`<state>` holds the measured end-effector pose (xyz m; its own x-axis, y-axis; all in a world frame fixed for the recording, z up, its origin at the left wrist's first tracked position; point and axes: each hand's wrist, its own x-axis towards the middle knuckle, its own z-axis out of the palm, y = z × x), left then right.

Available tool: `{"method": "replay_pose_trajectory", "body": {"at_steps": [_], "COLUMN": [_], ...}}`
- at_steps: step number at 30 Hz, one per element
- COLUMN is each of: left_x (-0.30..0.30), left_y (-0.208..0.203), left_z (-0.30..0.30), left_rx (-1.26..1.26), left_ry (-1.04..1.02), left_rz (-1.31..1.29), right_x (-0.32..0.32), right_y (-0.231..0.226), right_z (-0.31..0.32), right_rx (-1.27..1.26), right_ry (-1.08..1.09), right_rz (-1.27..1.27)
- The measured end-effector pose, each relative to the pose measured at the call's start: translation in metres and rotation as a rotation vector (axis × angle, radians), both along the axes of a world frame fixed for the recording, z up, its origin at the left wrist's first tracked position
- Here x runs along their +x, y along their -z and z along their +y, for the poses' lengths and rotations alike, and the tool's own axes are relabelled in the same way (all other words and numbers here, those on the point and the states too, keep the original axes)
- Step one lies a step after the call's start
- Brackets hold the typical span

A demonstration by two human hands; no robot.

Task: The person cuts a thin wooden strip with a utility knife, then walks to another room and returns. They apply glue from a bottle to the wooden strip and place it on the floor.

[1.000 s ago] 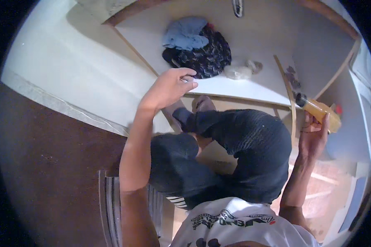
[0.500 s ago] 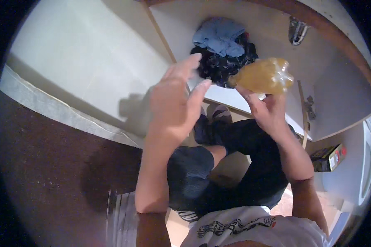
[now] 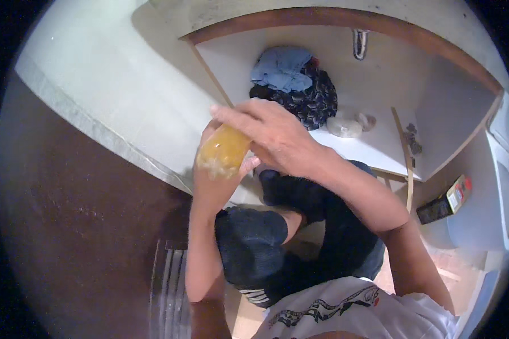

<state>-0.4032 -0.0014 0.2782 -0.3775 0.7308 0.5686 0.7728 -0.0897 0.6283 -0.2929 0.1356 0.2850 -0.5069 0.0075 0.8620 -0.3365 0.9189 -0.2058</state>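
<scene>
A clear plastic bottle (image 3: 223, 150) with yellow liquid lies tilted between my two hands, its base toward me. My left hand (image 3: 212, 183) is closed around it from below, thumb on the right side and fingertips on the far left side. Over the bottle's far end bends my right hand (image 3: 283, 138), its fingers closed together across it. The neck is hidden behind the right hand.
In the open cabinet sit a dark woven basket (image 3: 316, 101), a blue cloth (image 3: 283, 68), a clear plastic bag (image 3: 345, 125) and a metal pipe (image 3: 360, 44). A wooden strip (image 3: 402, 144) leans at its right. A dark carton (image 3: 444, 203) stands by a pale bin (image 3: 486, 209).
The bottle has moved left from in front of the basket to my left hand, which has closed on it. My right hand travelled with it. The plastic bag has come into sight.
</scene>
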Motion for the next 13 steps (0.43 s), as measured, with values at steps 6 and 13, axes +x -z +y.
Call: {"method": "replay_pose_trajectory", "body": {"at_steps": [6, 13], "left_x": [0.003, -0.030], "left_y": [-0.016, -0.011], "left_z": [0.006, 0.037], "left_rx": [-0.009, 0.160], "left_ry": [0.076, 0.091], "left_rz": [-0.364, -0.444], "right_x": [0.008, -0.044], "right_y": [-0.021, -0.001], "right_z": [0.019, 0.043], "right_rx": [-0.154, -0.316], "right_ry": [-0.197, -0.257], "right_rz": [-0.250, -0.206]}}
